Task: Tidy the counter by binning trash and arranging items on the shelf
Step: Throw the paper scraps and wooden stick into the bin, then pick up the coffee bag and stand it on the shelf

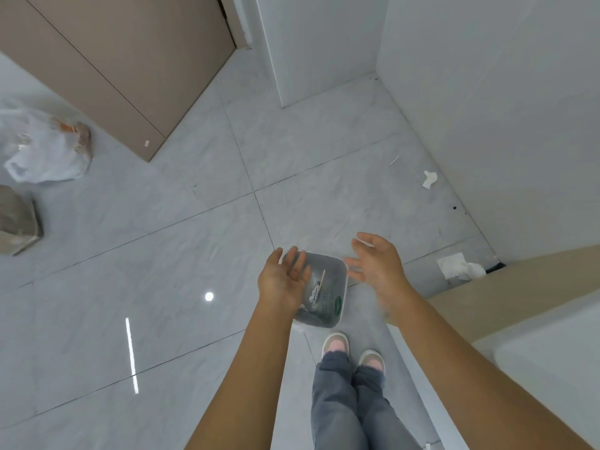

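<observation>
one small gray bin (328, 289) on the floor, by the feet, with bits of trash inside | left hand (284, 277) wide open, holds nothing, over the bin | right hand (378, 266) wide open, holds nothing | two white paper scraps (459, 266) (429, 179) on floor | one plastic bag (45, 151)

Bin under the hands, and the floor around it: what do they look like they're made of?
The bin looks like grey plastic with a pale rim: thin walls, rounded corners, matte inside; the exact material is uncertain. The floor looks like polished pale grey marble-look tile: faint veining, thin dark grout lines and sharp mirror-like light reflections. Real stone or glazed ceramic cannot be told.
</observation>
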